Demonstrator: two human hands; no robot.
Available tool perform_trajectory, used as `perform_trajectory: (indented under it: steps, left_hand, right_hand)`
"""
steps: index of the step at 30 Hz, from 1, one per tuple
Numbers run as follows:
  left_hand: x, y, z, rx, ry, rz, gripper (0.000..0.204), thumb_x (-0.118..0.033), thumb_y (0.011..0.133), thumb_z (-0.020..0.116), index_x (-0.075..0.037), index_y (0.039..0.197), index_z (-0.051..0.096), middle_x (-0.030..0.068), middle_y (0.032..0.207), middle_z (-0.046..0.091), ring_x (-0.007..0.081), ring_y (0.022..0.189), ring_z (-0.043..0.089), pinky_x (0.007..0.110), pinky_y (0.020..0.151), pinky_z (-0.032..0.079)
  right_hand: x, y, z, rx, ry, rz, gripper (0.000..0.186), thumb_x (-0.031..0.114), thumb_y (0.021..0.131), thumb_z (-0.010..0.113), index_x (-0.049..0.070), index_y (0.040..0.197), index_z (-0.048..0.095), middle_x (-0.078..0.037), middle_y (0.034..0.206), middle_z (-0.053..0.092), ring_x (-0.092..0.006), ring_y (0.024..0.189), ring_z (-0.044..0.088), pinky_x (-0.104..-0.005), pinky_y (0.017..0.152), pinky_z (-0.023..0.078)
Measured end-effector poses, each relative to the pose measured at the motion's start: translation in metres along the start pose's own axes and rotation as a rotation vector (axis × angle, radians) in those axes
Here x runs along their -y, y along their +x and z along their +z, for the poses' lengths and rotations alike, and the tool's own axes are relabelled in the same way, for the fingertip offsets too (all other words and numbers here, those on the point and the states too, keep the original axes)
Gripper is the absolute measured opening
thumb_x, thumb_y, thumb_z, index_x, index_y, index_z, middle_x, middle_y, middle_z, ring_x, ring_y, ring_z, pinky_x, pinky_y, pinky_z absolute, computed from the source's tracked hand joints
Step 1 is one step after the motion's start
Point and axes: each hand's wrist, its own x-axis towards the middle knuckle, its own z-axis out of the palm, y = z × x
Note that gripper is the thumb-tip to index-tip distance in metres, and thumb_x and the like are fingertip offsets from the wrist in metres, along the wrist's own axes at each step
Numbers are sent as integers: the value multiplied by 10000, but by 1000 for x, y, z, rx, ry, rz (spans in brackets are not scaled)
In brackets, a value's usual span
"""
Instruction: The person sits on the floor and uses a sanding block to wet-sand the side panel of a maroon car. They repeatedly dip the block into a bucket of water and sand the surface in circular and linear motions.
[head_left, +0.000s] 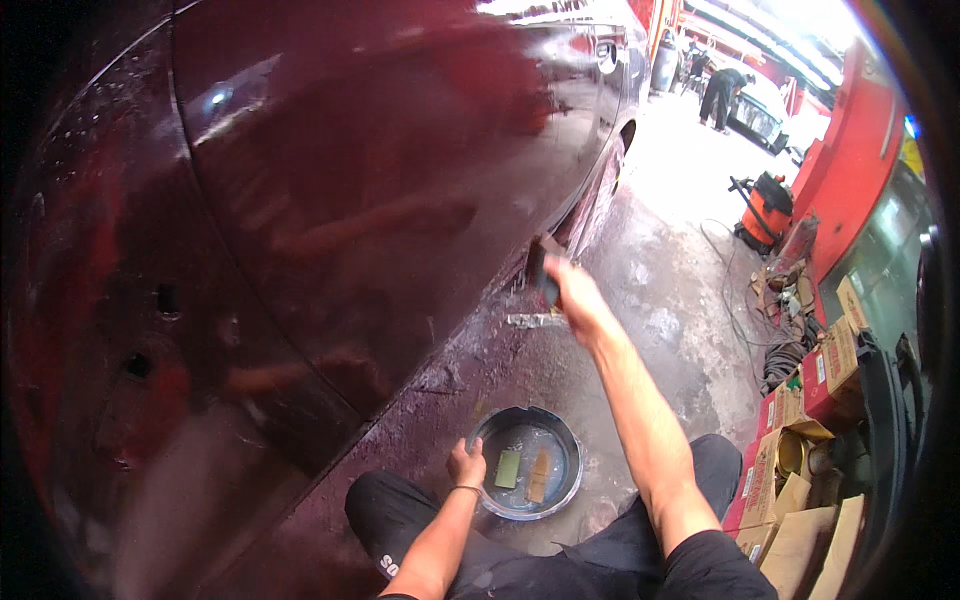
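Dark block [539, 268] juts from the clenched right grip [576, 300], left grip [466, 464] holding a basin [573, 452].

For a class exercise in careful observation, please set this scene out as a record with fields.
Left grip: closed on the rim of a round dark basin
Right grip: closed on a dark block, contact with car unclear
Car: dark red, along the left
In basin: green pad; brown piece
Right side: cardboard boxes; orange-and-black machine
Background: bending person
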Motion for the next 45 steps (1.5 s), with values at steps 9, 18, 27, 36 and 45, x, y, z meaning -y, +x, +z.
perform_trajectory:
  steps: [9,18,27,36,45]
  left_hand:
    - [-37,-4,2,-66,231,18,499,-411,1011,618,18,1265,647,283,1301,648,472,1231,615,558,1080,459]
    - [-53,-25,19,-16,109,75,422,-357,1017,617,19,1207,635,274,1261,647,452,1199,626,561,1004,496]
    - [-34,-6,-7,-51,73,40,430,-348,1021,624,19,1244,629,280,1290,644,456,1205,622,541,1017,498]
    - [-12,8,-7,-152,82,85,421,-357,1000,648,11,1204,654,283,1190,697,491,1093,666,556,927,508]
    - [-59,-32,22,63,47,38,414,-355,1020,626,0,1234,632,265,1249,674,462,1179,642,553,988,502]
  right_hand:
    - [179,-7,180,-388,-381,-1196,687,288,1082,505,122,1702,260,-147,1772,209,-349,1646,147,-672,1262,-27]
    - [205,203,19,-639,-619,-1131,509,60,1105,351,-126,1578,324,-328,1704,230,-491,1597,191,-576,1320,164]
    - [181,87,118,-533,-507,-1375,507,203,1092,428,38,1571,450,-194,1759,221,-462,1635,92,-727,1239,-65]
    - [208,12,179,-429,-421,-1294,611,221,1118,439,64,1683,270,-219,1770,148,-406,1646,93,-673,1268,19]
    - [200,200,9,-578,-370,-1106,635,386,1174,291,23,1688,200,-190,1766,170,-357,1644,107,-510,1322,142]
